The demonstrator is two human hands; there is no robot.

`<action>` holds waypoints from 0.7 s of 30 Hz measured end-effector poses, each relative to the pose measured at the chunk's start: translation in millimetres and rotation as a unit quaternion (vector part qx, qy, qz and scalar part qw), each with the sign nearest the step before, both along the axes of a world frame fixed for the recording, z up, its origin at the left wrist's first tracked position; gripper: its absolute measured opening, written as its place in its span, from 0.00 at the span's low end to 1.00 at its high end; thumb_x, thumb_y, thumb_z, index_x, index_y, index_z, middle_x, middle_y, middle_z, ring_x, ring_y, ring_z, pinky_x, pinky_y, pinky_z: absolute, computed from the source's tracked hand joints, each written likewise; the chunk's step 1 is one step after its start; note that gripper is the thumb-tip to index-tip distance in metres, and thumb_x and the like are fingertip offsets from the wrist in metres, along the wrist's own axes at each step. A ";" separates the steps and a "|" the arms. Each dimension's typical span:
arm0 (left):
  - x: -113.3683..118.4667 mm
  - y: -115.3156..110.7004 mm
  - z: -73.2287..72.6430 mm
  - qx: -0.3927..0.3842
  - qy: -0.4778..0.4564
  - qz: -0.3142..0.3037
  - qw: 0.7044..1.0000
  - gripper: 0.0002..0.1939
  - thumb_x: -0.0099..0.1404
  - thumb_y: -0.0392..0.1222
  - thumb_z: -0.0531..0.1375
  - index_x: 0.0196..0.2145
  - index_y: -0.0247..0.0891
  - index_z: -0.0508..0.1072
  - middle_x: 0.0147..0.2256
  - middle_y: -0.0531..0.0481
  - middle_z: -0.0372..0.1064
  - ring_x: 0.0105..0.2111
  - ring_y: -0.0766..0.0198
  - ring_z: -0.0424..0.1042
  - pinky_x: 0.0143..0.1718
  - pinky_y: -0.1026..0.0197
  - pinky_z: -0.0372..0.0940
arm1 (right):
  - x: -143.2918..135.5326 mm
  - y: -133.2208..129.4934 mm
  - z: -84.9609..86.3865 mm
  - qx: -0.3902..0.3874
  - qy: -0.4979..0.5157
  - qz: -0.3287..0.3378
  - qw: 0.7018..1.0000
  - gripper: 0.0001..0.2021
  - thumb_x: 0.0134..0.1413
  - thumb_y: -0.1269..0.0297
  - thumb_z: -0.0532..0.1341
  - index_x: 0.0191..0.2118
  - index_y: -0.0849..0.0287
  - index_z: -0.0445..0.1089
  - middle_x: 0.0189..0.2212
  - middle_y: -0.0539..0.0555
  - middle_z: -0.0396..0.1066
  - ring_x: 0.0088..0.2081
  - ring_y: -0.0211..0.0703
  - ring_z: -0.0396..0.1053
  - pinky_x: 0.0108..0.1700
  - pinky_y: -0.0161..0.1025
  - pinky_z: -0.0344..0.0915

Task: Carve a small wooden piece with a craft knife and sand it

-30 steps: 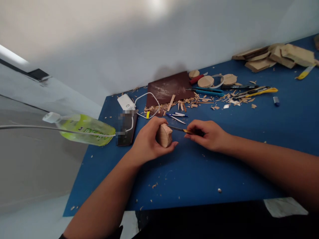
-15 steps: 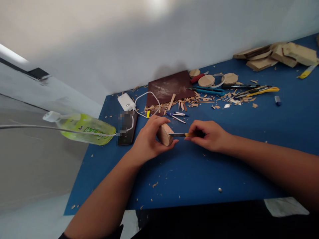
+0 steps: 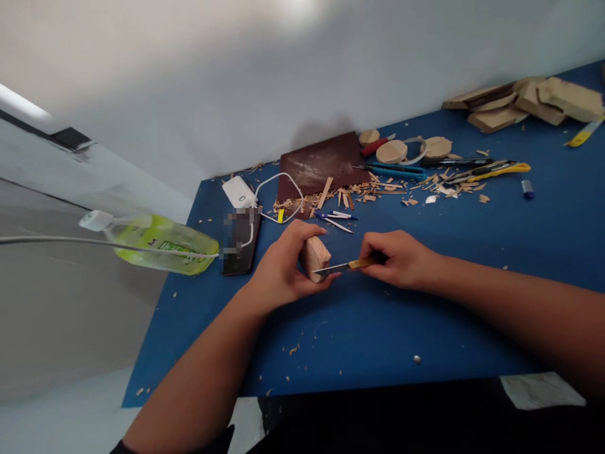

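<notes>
Held between the thumb and fingers of my left hand [image 3: 288, 261] is a small rounded block of wood [image 3: 316, 255], tilted on its edge above the blue table [image 3: 359, 334]. My right hand [image 3: 399, 258] is closed around the wooden handle of a carving knife [image 3: 362, 263]. The knife's thin blade points left, and its tip lies against the lower part of the block, close to my left fingertips. Just beyond my hands lies a blue and white compass [image 3: 338, 217].
A brown sheet [image 3: 321, 165] bears wood shavings [image 3: 350, 197]. Wooden discs [image 3: 391, 151], a blue cutter [image 3: 397, 172] and a yellow cutter [image 3: 508, 169] lie farther back. Wood pieces [image 3: 501, 116] are piled back right. At left are a phone [image 3: 241, 243], a white cable and a green bottle [image 3: 161, 243].
The knife tip has moved down across the block toward me, and the blade now slants more. The block has turned slightly in my left hand, showing more of its side.
</notes>
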State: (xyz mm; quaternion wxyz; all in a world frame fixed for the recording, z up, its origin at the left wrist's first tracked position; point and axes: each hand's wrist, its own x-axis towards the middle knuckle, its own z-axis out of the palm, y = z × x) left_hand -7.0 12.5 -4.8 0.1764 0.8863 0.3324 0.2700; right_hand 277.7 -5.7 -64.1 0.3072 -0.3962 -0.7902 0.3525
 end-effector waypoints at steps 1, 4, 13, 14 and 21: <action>0.4 -0.3 0.2 0.002 0.002 0.000 1.000 0.39 0.58 0.47 0.77 0.62 0.47 0.64 0.52 0.47 0.70 0.49 0.56 0.74 0.51 0.55 0.71 | 0.3 0.0 -0.2 -0.003 -0.003 -0.002 1.000 0.07 0.60 0.60 0.70 0.36 0.54 0.72 0.28 0.45 0.76 0.27 0.36 0.70 0.31 0.34 0.60; 0.9 -0.9 0.2 0.005 0.007 0.002 1.000 0.39 0.59 0.49 0.76 0.62 0.46 0.64 0.52 0.46 0.71 0.49 0.57 0.74 0.51 0.55 0.71 | 0.7 -0.6 -0.2 -0.006 -0.006 0.001 1.000 0.07 0.61 0.59 0.70 0.37 0.54 0.73 0.27 0.44 0.75 0.26 0.35 0.69 0.30 0.33 0.60; -1.0 -1.3 -2.7 0.011 0.020 0.027 0.999 0.41 0.60 0.51 0.76 0.64 0.46 0.63 0.55 0.44 0.72 0.54 0.53 0.76 0.53 0.54 0.72 | 0.8 -5.4 13.0 0.017 0.029 0.079 0.996 0.13 0.72 0.51 0.64 0.45 0.56 0.75 0.27 0.45 0.71 0.26 0.35 0.65 0.32 0.34 0.60; -0.9 -1.4 -2.7 0.010 0.023 0.032 0.999 0.41 0.59 0.51 0.76 0.64 0.46 0.63 0.55 0.44 0.72 0.54 0.53 0.76 0.53 0.54 0.72 | 1.1 -5.8 14.2 0.021 0.029 0.083 0.996 0.13 0.73 0.52 0.62 0.46 0.56 0.75 0.28 0.46 0.72 0.27 0.35 0.66 0.33 0.34 0.60; 0.2 -2.0 -0.8 -0.006 0.037 0.047 0.998 0.40 0.58 0.52 0.76 0.62 0.47 0.64 0.55 0.44 0.72 0.53 0.52 0.77 0.52 0.53 0.73 | 0.4 -5.2 14.5 0.021 0.005 0.077 0.997 0.14 0.76 0.51 0.59 0.46 0.55 0.75 0.29 0.48 0.74 0.29 0.38 0.68 0.35 0.36 0.61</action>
